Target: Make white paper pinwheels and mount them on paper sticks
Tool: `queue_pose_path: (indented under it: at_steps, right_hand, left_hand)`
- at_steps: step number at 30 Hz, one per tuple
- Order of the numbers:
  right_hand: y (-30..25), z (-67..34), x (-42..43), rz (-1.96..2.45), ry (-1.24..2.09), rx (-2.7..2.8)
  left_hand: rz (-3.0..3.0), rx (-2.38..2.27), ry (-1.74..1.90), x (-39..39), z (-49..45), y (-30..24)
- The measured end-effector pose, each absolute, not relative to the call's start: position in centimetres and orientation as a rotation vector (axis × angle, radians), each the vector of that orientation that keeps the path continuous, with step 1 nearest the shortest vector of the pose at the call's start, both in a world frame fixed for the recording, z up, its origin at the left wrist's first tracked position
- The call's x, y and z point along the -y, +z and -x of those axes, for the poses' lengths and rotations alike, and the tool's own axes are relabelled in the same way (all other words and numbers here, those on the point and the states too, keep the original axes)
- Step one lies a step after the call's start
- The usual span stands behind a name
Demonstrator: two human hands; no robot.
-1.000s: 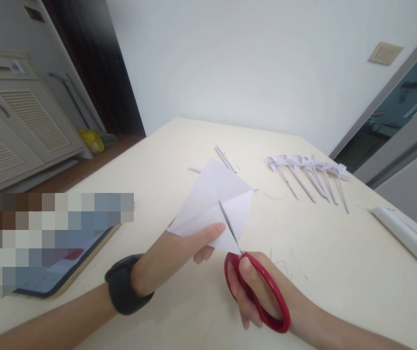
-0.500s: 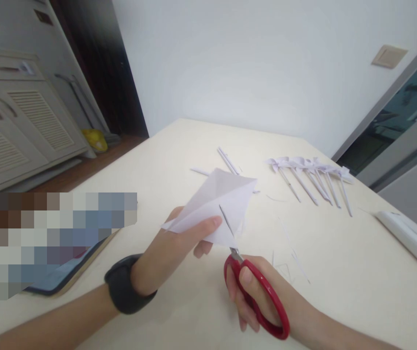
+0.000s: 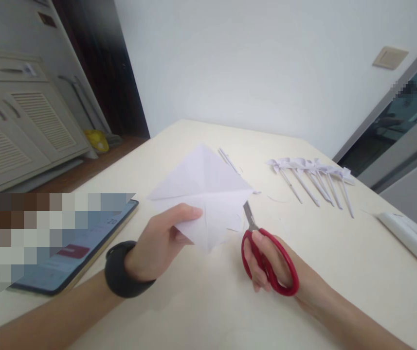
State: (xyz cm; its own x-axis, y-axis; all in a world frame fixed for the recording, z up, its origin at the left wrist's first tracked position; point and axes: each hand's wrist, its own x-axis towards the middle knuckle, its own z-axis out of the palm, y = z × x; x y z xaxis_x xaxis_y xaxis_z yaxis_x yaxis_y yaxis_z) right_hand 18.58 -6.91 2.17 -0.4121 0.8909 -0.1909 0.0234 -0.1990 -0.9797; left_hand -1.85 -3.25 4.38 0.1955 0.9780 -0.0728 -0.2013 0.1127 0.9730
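A white sheet of paper [image 3: 204, 175], diamond-shaped from this angle and marked with crossing creases, is pinched in my left hand [image 3: 168, 233], thumb on top and fingers beneath. That wrist wears a black band. My right hand [image 3: 266, 262] grips red-handled scissors [image 3: 284, 272] by their loops. The blades look closed and point up toward the paper's right corner, just apart from it. Behind the paper, a rolled paper stick [image 3: 229, 160] is partly hidden, with small paper scraps near it.
Several white paper pinwheels [image 3: 303, 165] on sticks lie in a row at the right back of the table [image 3: 193, 311]. A tablet or phone [image 3: 95, 243], partly blurred out, lies at left. A long white object [image 3: 408, 243] sits near the right edge.
The paper has been turned and spread flatter, its face now toward me. The scissors have come away from its edge, moving up and right.
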Motion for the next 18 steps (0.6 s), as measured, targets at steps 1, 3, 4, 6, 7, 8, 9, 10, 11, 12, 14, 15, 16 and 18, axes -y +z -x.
queue_pose_path:
  at_steps: [1, 3, 4, 6, 7, 8, 9, 10, 11, 12, 14, 15, 16, 18]
  right_hand:
    - [2.1, -18.7, 6.7, 1.11, 1.639, 1.366]
    - [2.0, -18.9, 6.4, 1.092, 1.583, 1.307]
    - [2.0, -19.0, 6.3, 1.078, 1.565, 1.283]
    - [2.1, -19.1, 6.1, 1.055, 1.543, 1.235]
    - [2.3, -19.2, 6.1, 1.049, 1.525, 1.219]
    - [2.4, -19.2, 6.1, 1.054, 1.523, 1.214]
    - [2.6, -19.2, 6.1, 1.058, 1.514, 1.225]
    - [2.8, -19.3, 6.2, 1.058, 1.498, 1.252]
    - [3.0, -19.3, 6.3, 1.051, 1.477, 1.293]
    - [3.0, -19.3, 6.4, 1.041, 1.448, 1.337]
    - [3.0, -19.3, 6.6, 1.066, 1.403, 1.411]
    - [2.9, -19.2, 6.7, 1.106, 1.393, 1.43]
    - [2.7, -19.1, 6.8, 1.159, 1.39, 1.437]
    - [2.5, -18.9, 6.8, 1.245, 1.39, 1.424]
  left_hand:
    - [-1.006, -0.948, 1.072, 3.4, 1.9, 4.2]
    - [-0.918, -0.904, 0.997, 3.5, 1.9, 3.8]
    - [-0.923, -0.889, 0.937, 3.6, 1.9, 3.7]
    - [-0.962, -0.856, 0.838, 3.7, 1.9, 3.6]
    - [-0.983, -0.85, 0.807, 3.7, 1.9, 3.6]
    - [-1.001, -0.855, 0.787, 3.7, 1.9, 3.6]
    - [-1.014, -0.865, 0.773, 3.7, 1.9, 3.6]
    - [-1.024, -0.877, 0.769, 3.7, 1.9, 3.6]
    - [-1.034, -0.89, 0.768, 3.8, 1.9, 3.6]
    - [-1.048, -0.901, 0.766, 3.8, 1.9, 3.5]
    - [-1.093, -0.915, 0.759, 3.8, 1.9, 3.3]
    - [-1.12, -0.926, 0.755, 3.8, 1.9, 3.1]
    - [-1.146, -0.939, 0.75, 3.8, 1.9, 3.0]
    - [-1.191, -0.961, 0.741, 3.8, 1.9, 2.9]
